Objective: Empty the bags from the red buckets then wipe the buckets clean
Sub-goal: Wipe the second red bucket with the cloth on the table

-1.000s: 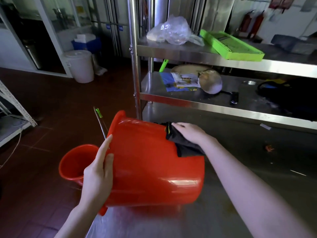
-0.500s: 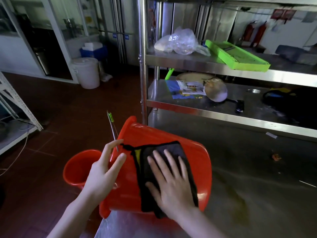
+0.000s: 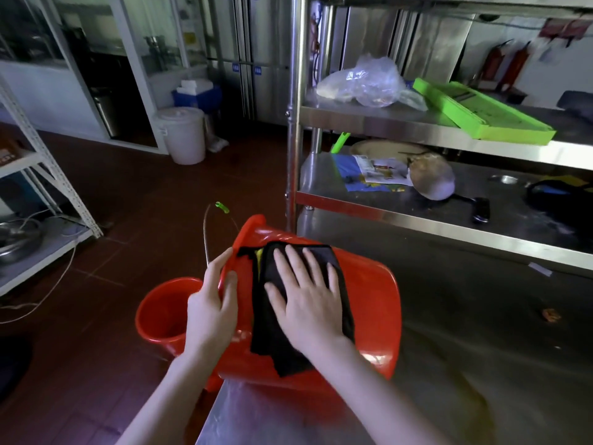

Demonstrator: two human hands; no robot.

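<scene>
Lying on its side at the near left edge of the desk (image 3: 481,364), the red bucket (image 3: 375,300) turns its mouth left, out over the floor. A black cloth (image 3: 263,338) with a yellow strip is draped over its upper wall. The right hand (image 3: 305,303) lies flat on the cloth, fingers straight and spread, pressing it to the plastic. The left hand (image 3: 210,306) grips the bucket's rim, thumb on the outer wall and fingers hooked round the lip. A wire handle (image 3: 205,232) with a green grip rises just beyond that hand. A second bucket (image 3: 157,316), red too, stands upright on the floor beside the desk, partly hidden by the left wrist. On the shelf (image 3: 385,123) behind sit a clear bag (image 3: 365,81) and a green tray (image 3: 481,114).
</scene>
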